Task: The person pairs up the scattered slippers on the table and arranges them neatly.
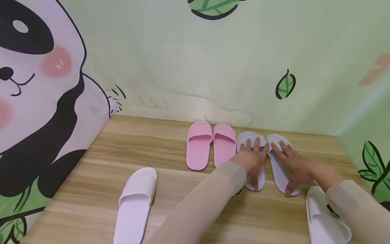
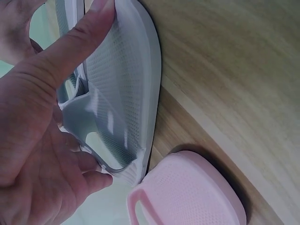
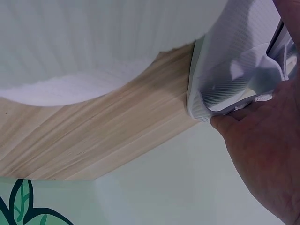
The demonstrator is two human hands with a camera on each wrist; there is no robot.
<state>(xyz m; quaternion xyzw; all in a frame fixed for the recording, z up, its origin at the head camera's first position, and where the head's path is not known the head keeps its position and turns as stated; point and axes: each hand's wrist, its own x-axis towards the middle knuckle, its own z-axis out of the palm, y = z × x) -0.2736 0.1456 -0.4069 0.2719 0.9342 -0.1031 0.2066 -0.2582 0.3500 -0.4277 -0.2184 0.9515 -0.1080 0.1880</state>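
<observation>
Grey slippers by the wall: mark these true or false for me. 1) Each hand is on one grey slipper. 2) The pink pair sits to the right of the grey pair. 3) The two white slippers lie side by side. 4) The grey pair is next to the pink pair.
1) True: the left hand grips the left grey slipper, the right hand the right grey slipper.
2) False: the pink pair lies to their left.
3) False: one white slipper lies far left, the other white slipper near the right forearm.
4) True.
</observation>
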